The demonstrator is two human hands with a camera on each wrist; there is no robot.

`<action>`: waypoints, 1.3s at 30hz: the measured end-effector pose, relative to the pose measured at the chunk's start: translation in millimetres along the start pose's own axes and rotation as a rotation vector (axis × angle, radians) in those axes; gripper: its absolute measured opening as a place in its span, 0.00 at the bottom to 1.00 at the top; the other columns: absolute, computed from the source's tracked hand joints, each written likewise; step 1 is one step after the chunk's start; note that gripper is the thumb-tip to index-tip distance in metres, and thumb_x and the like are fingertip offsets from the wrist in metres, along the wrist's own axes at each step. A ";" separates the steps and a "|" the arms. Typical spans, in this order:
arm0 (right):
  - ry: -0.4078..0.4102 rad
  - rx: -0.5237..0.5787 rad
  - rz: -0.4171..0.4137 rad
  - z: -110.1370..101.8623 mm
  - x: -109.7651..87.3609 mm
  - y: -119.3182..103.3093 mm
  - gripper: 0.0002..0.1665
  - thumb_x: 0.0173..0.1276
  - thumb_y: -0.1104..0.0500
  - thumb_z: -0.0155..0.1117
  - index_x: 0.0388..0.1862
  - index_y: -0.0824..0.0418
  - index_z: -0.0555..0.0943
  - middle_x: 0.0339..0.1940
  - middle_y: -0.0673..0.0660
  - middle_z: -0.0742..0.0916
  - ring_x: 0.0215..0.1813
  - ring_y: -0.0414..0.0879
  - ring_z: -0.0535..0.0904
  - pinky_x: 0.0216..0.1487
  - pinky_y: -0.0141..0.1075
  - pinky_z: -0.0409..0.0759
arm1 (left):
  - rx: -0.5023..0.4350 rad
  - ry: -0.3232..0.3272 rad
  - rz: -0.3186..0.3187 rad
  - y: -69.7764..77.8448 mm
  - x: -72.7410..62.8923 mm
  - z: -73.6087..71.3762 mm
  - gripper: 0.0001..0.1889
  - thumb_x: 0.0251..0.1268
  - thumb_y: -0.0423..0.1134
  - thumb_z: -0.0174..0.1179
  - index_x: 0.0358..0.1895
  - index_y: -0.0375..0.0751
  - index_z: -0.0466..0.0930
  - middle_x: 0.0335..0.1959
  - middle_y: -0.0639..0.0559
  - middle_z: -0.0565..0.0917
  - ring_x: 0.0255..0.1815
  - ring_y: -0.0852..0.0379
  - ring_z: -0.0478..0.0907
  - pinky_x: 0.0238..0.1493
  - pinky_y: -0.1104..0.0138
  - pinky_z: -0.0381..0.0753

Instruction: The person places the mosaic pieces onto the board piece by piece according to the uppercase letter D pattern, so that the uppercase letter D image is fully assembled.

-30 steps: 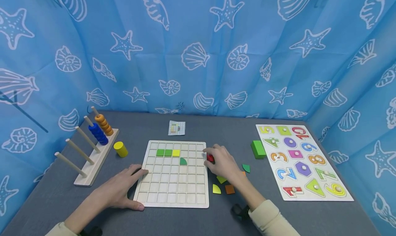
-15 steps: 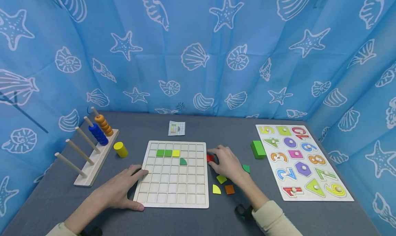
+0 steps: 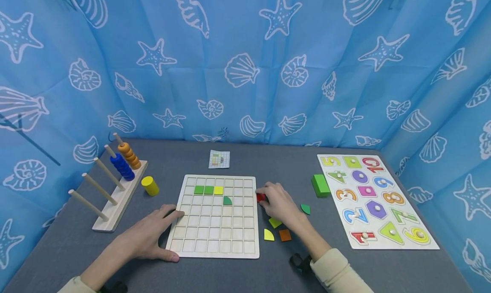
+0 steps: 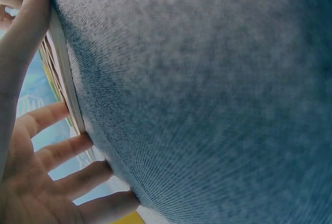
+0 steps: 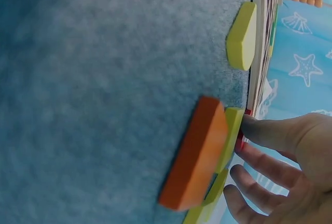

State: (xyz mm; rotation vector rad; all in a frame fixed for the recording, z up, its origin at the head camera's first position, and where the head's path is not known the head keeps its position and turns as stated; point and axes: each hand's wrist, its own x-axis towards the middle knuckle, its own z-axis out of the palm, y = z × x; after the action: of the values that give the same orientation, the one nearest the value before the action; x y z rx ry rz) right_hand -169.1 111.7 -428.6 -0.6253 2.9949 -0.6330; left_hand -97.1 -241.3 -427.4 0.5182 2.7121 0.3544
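A white gridded board [image 3: 212,233] lies on the table. Three square tiles, two green [image 3: 198,190] and one yellow [image 3: 218,190], form a row on it, with a green quarter-circle tile [image 3: 227,200] lower right of them. My left hand [image 3: 147,233] rests at the board's left side, thumb near its front corner and fingers spread along the edge. Just off the board's right edge, my right hand [image 3: 279,203] pinches a red piece [image 3: 261,197] between thumb and finger. The right wrist view shows only slivers of this red piece [image 5: 240,141], so its full shape is hidden.
Near my right forearm lie a yellow quarter-circle [image 3: 269,235], an orange square [image 3: 285,235], a yellow-green piece [image 3: 275,222] and a green piece [image 3: 305,209]. Further right are a green block [image 3: 320,186] and number puzzle [image 3: 377,203]. Left stand a peg rack [image 3: 112,210] and yellow cylinder [image 3: 150,186]. A pattern card [image 3: 219,159] lies behind.
My right hand shifted slightly right, its fingers parting around the red piece, then drew together on it again. My left hand and the tiles on the board stay where they were.
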 end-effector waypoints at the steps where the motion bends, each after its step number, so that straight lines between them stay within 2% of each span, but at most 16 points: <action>1: 0.000 -0.003 0.001 -0.4 -0.1 -0.3 0.18 0.64 0.68 0.73 0.54 0.64 0.88 0.46 0.60 0.88 0.38 0.48 0.75 0.33 0.35 0.73 | 0.001 0.000 0.000 0.0 0.0 0.0 0.60 0.35 0.80 0.70 0.73 0.49 0.68 0.73 0.37 0.69 0.70 0.32 0.72 0.63 0.34 0.75; 11: -0.016 -0.001 0.050 -2.1 -1.8 2.4 0.15 0.64 0.68 0.73 0.50 0.62 0.89 0.43 0.58 0.87 0.39 0.49 0.75 0.36 0.38 0.75 | 0.002 -0.005 -0.009 0.7 0.3 -0.3 0.60 0.35 0.79 0.71 0.74 0.49 0.67 0.73 0.37 0.68 0.70 0.32 0.72 0.63 0.34 0.76; 18: -0.044 0.001 0.064 -4.8 -3.6 1.7 0.16 0.64 0.68 0.73 0.52 0.61 0.89 0.43 0.58 0.86 0.37 0.48 0.72 0.33 0.36 0.69 | 0.001 -0.006 -0.013 0.8 0.7 -0.2 0.60 0.34 0.80 0.70 0.74 0.49 0.67 0.74 0.37 0.68 0.70 0.32 0.72 0.63 0.34 0.75; 21: -0.055 -0.002 0.071 -4.2 -3.0 1.4 0.16 0.65 0.68 0.72 0.52 0.60 0.88 0.43 0.58 0.86 0.37 0.47 0.71 0.34 0.36 0.70 | 0.003 -0.006 -0.018 1.0 0.8 -0.3 0.60 0.34 0.80 0.70 0.74 0.49 0.67 0.73 0.37 0.69 0.70 0.32 0.72 0.63 0.33 0.75; 30: -0.036 0.006 0.048 -2.6 -5.2 2.6 0.14 0.66 0.68 0.71 0.50 0.62 0.88 0.42 0.58 0.86 0.38 0.48 0.73 0.35 0.38 0.71 | 0.005 -0.008 -0.016 1.5 0.7 -0.5 0.60 0.34 0.79 0.71 0.73 0.49 0.68 0.73 0.37 0.69 0.70 0.33 0.72 0.64 0.34 0.75; 39: -0.004 0.037 0.032 -5.9 -6.4 -1.7 0.13 0.66 0.67 0.71 0.50 0.63 0.88 0.37 0.57 0.84 0.34 0.46 0.68 0.33 0.35 0.66 | -0.001 -0.002 -0.017 2.9 -0.3 -1.5 0.60 0.34 0.78 0.72 0.73 0.49 0.68 0.73 0.37 0.69 0.70 0.31 0.71 0.64 0.33 0.75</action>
State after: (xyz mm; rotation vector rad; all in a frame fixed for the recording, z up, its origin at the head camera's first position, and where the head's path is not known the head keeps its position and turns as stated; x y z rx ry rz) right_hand -163.1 115.0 -422.9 -0.5754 2.9755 -0.6819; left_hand -96.5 -239.1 -425.1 0.4951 2.7130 0.3506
